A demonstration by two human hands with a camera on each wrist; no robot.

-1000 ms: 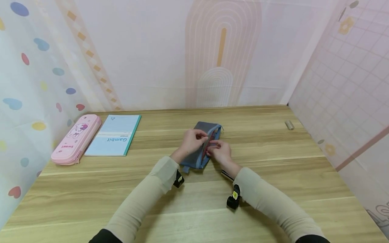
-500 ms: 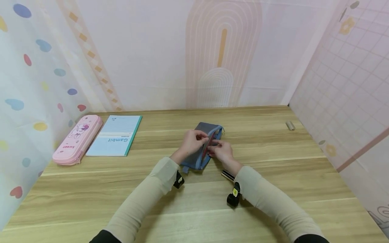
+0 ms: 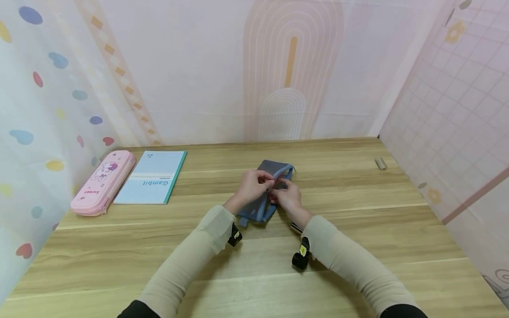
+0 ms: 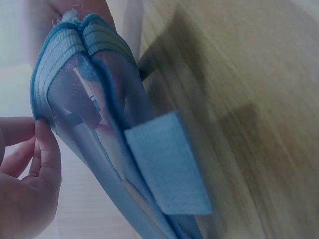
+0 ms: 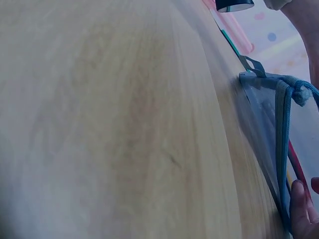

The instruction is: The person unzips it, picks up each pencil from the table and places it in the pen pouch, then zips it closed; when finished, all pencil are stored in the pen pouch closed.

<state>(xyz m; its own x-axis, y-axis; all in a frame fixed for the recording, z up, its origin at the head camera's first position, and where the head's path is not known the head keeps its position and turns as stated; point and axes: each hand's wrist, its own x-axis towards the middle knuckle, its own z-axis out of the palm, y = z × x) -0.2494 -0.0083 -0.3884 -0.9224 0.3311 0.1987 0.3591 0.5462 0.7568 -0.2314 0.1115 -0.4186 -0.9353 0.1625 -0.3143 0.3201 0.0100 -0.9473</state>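
A grey-blue mesh zip pouch [image 3: 254, 207] lies slanted in the middle of the table, its zipped side gaping. My left hand [image 3: 253, 185] pinches the pouch's edge between thumb and forefinger; in the left wrist view, the left fingers [image 4: 48, 149] meet at its blue ribbed trim. My right hand [image 3: 287, 196] is at the opening from the other side, fingers bent. In the right wrist view, its fingertips [image 5: 299, 199] are beside a slim red strip [image 5: 295, 159] inside the pouch; I cannot tell whether they grip it.
A pink pencil case [image 3: 104, 183] and a light-blue notebook [image 3: 149, 179] lie at the left. Far right is a small grey-brown cylindrical object [image 3: 380, 164]. A dark, shiny slim object [image 3: 296, 228] shows partly under my right wrist. Patterned curtains [image 3: 199, 66] stand behind the table.
My right hand has shifted slightly left and up along the pouch opening, and less of the red inside shows. The left hand keeps its pinch on the pouch edge.
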